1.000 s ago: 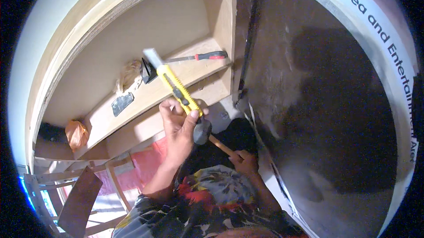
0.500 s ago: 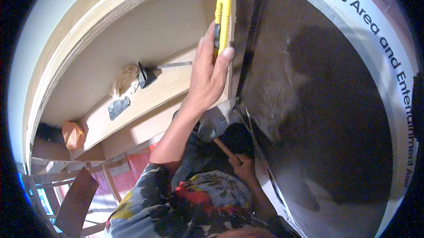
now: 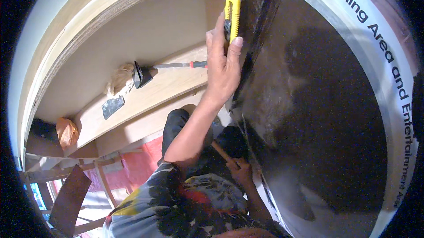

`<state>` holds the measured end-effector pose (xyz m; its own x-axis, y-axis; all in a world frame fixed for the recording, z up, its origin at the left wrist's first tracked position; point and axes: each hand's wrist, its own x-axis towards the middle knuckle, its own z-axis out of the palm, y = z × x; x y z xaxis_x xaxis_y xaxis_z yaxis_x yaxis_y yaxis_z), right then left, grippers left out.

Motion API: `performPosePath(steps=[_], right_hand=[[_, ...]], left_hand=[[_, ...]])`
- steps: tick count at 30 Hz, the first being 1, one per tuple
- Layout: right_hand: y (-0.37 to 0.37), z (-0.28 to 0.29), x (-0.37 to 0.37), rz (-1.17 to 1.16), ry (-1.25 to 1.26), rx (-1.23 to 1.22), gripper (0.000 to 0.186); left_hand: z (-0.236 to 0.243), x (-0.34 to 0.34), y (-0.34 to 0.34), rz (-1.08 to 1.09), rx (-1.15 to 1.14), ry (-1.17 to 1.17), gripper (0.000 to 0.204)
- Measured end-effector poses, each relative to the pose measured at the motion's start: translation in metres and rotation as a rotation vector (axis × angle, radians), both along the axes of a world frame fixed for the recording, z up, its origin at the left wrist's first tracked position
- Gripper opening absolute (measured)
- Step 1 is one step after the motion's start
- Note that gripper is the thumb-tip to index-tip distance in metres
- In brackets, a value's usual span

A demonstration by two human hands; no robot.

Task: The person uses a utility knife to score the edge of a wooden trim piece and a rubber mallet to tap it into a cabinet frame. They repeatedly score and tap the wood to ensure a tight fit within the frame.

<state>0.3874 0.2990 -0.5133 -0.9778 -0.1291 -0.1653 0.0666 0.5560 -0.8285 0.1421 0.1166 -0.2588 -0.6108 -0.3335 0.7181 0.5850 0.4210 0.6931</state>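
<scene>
My left hand (image 3: 224, 70) is raised, its fingers closed around a yellow snap-off utility knife (image 3: 232, 17). The knife's blade points away from me, along the edge of the dark panel (image 3: 327, 119). Lower down, my right hand (image 3: 241, 172) grips the wooden handle of a mallet (image 3: 221, 151). My left forearm hides most of the mallet's head. Close to the left wrist, a flat metal tool like a file (image 3: 174, 65), with a red and black handle, lies on the pale wooden shelf (image 3: 145, 99).
On the shelf lie a black folded piece (image 3: 141, 74), a tan fibrous wad (image 3: 121, 80) and a grey flat piece (image 3: 113, 107). An orange plastic bag (image 3: 66, 133) is at the left end. A curved plywood edge (image 3: 79, 44) arches overhead; a brown board (image 3: 70, 202) leans lower left.
My left hand and the knife have shifted right, against the dark panel's edge. The file's handle now shows, and the mallet's head has slipped behind my forearm. The whole view has shifted slightly.
</scene>
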Motion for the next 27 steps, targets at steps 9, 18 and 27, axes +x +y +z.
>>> performPosePath(steps=[9, 18, 27], right_hand=[[0.016, 0.011, -0.006, 0.046, -0.019, 0.029, 0.023], [0.025, 0.001, -0.002, 0.041, 0.038, 0.001, 0.026], [0.029, 0.006, 0.000, 0.016, -0.052, 0.021, 0.026]], left_hand=[[-0.005, 0.000, 0.001, -0.057, 0.145, -0.024, 0.050], [0.009, -0.004, 0.006, -0.026, 0.138, -0.022, 0.044], [0.008, -0.003, 0.013, 0.010, 0.198, -0.053, 0.043]])
